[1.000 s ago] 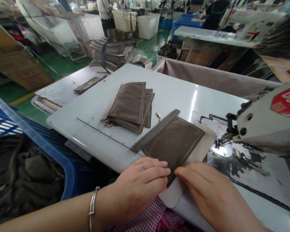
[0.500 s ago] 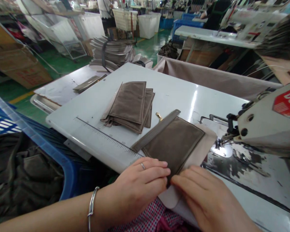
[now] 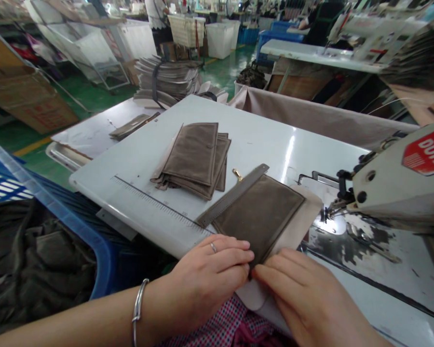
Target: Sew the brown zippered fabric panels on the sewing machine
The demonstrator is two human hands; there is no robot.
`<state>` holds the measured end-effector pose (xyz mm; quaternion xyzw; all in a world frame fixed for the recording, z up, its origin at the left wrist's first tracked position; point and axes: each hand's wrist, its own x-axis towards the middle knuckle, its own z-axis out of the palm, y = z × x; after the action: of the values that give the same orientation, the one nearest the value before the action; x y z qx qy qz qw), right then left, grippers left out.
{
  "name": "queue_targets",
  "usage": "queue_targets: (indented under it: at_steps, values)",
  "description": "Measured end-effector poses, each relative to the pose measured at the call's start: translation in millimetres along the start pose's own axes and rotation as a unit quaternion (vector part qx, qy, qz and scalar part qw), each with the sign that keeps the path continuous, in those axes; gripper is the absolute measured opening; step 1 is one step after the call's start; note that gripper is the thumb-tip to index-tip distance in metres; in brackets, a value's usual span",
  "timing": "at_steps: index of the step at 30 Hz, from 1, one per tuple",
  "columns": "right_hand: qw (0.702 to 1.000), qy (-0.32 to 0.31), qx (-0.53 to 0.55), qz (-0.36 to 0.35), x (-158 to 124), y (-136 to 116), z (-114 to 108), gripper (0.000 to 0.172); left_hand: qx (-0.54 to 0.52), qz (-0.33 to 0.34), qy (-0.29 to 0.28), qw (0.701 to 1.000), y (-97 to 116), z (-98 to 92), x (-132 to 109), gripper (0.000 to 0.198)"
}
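Note:
A dark brown stitched pouch panel (image 3: pixel 256 212) lies on the sewing table, with a zipper band (image 3: pixel 235 193) along its far left edge and a gold zipper pull (image 3: pixel 237 174) beside the band. Pale lining (image 3: pixel 299 226) sticks out past its right side and near end. My left hand (image 3: pixel 210 279) presses closed fingers on the panel's near corner. Against it, my right hand (image 3: pixel 304 294) pinches the same near edge, its fingertips partly hidden. Right of the panel stands the sewing machine head (image 3: pixel 394 178), its needle area apart from the panel.
Several stitched brown panels (image 3: pixel 193 154) are piled on the table (image 3: pixel 267 140). A blue basket (image 3: pixel 104 260) of dark cloth stands at left. Behind are a strapped stack of pieces (image 3: pixel 166 79) and a fabric-lined trough (image 3: pixel 311 113). Other people work in the background.
My right hand has shifted slightly left, closer to my left fingertips. The panel and the pile look unmoved.

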<state>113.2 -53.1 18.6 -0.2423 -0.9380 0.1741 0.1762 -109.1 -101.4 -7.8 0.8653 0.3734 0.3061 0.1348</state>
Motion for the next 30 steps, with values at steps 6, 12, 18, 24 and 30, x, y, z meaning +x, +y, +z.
queue_targets:
  at_steps: [6, 12, 18, 24, 30]
  values:
    - [0.991, -0.032, 0.032, 0.123, 2.5, 3.7, -3.0, 0.009, -0.002, -0.010, 0.004, 1.000, 0.9, 4.9, -2.5, 0.021]
    - [0.994, -0.103, -0.043, 0.009, 27.5, 18.6, -10.6, 0.011, -0.015, -0.012, 0.005, 1.000, 1.1, 2.7, 0.5, 0.017]
    - [0.985, -0.138, -0.087, -0.053, 48.0, 22.5, -21.3, 0.025, -0.030, -0.014, 0.000, 0.999, 0.1, 2.9, 1.1, 0.015]
    - [0.972, -0.179, -0.110, -0.103, 53.8, 22.0, -21.8, 0.026, -0.032, -0.032, -0.021, 0.999, 1.6, 1.2, 2.2, 0.013]
    - [0.968, -0.186, -0.131, -0.107, 60.8, 22.8, -22.1, 0.023, -0.026, -0.032, -0.015, 0.999, 1.9, 1.5, 3.0, 0.010]
